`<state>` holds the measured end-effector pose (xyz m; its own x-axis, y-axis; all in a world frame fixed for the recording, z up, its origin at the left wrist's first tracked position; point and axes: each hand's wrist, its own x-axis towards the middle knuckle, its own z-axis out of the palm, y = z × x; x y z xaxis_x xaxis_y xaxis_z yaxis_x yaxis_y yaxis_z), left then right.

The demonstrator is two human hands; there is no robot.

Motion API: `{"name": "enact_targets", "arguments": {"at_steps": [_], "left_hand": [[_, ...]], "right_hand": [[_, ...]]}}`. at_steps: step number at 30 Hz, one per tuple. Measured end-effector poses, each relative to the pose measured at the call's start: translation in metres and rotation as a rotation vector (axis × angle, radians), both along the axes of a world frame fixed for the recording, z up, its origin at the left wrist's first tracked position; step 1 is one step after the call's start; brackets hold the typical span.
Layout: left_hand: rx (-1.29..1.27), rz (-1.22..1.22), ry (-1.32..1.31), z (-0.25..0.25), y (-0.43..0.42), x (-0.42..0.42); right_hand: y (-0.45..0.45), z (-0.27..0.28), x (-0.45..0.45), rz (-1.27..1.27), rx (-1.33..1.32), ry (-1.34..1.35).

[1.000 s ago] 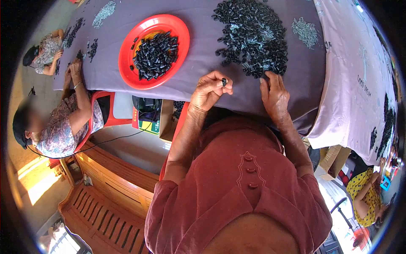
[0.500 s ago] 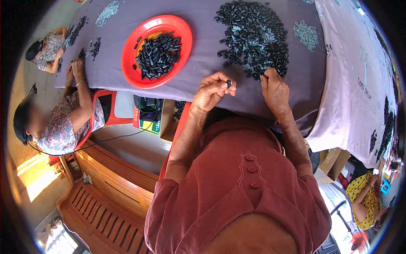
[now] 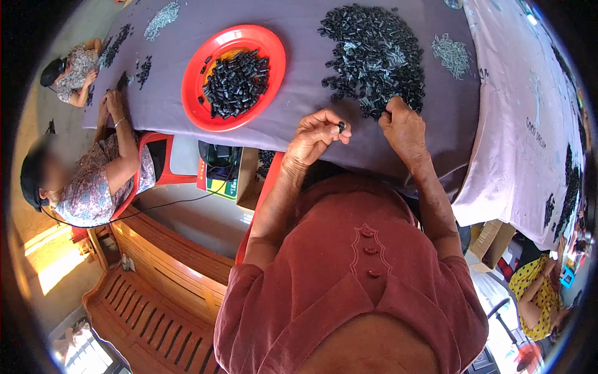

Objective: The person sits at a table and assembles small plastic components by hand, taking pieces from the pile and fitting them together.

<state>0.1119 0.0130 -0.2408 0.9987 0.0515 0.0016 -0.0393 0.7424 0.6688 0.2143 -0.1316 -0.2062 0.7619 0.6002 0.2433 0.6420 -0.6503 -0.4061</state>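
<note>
Between the thumb and fingers of my left hand (image 3: pixel 316 137) is a small black cylindrical piece (image 3: pixel 341 126), held above the near edge of the table. My right hand (image 3: pixel 403 129) is at the near edge of a large pile of small black pieces (image 3: pixel 370 53), its fingertips pinched together among them. What those fingers hold, if anything, is hidden. Small silvery metal parts (image 3: pixel 395 59) lie scattered over the pile. Left of it, a red plate (image 3: pixel 190 93) carries a heap of similar black pieces (image 3: pixel 237 84).
A purple-grey cloth (image 3: pixel 305 68) covers the table. A heap of silvery parts (image 3: pixel 451 56) lies right of the pile. On the left, a person in a patterned top (image 3: pixel 93 193) works at the table's edge, another beyond. A wooden bench (image 3: pixel 149 311) stands behind.
My right hand has shifted slightly up and left at the pile's near edge. My left hand still pinches the black piece, a little lower and further right.
</note>
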Motion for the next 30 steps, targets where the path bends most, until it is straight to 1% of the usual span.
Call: {"name": "enact_targets", "arguments": {"at_steps": [3, 5, 6, 8, 12, 14, 16, 18, 20, 21, 23, 24, 26, 27, 29, 30], "left_hand": [[-0.014, 0.009, 0.007, 0.0, -0.003, 0.001], [-0.017, 0.011, 0.007, 0.001, -0.003, 0.001], [-0.018, 0.009, 0.007, 0.001, -0.003, 0.001], [-0.02, 0.007, 0.001, 0.001, -0.003, 0.001], [0.026, 0.018, 0.011, 0.002, -0.003, 0.001], [0.036, 0.013, 0.01, 0.003, -0.002, 0.001], [0.046, 0.012, 0.009, 0.003, -0.001, 0.001], [-0.005, 0.018, 0.0, 0.001, -0.002, 0.001], [-0.008, 0.013, 0.001, 0.0, -0.001, 0.002], [-0.012, 0.008, 0.001, 0.0, -0.001, 0.002], [0.001, 0.012, 0.01, 0.0, 0.0, 0.002], [0.012, 0.016, 0.019, 0.0, 0.0, 0.002], [0.015, 0.01, 0.023, 0.002, 0.001, 0.002], [0.019, 0.013, 0.029, 0.003, 0.002, 0.002], [0.014, 0.011, 0.027, 0.002, 0.002, 0.001], [0.008, 0.013, 0.028, 0.002, 0.002, 0.001]], "right_hand": [[-0.003, -0.004, -0.002, 0.008, 0.057, -0.019], [-0.006, -0.005, -0.005, -0.002, 0.224, 0.028], [-0.008, -0.006, -0.005, -0.001, 0.224, 0.029], [-0.01, -0.007, -0.005, -0.006, 0.445, 0.104], [-0.012, -0.008, -0.006, -0.026, 0.448, 0.137], [-0.009, -0.014, -0.004, -0.006, 0.451, 0.04], [-0.01, -0.015, -0.004, -0.011, 0.438, 0.039], [-0.011, -0.015, -0.004, -0.013, 0.427, 0.039], [-0.015, -0.016, -0.004, -0.043, 0.611, 0.164], [-0.018, -0.019, -0.003, -0.043, 0.612, 0.163], [-0.022, -0.023, -0.003, -0.077, 0.69, 0.294], [-0.023, -0.021, -0.004, -0.082, 0.691, 0.292], [-0.021, -0.014, -0.007, -0.006, 0.584, 0.182], [-0.019, -0.014, -0.008, -0.01, 0.584, 0.18], [-0.014, -0.017, -0.007, 0.055, 0.478, 0.02], [-0.011, -0.017, -0.008, 0.055, 0.479, 0.022]]}}
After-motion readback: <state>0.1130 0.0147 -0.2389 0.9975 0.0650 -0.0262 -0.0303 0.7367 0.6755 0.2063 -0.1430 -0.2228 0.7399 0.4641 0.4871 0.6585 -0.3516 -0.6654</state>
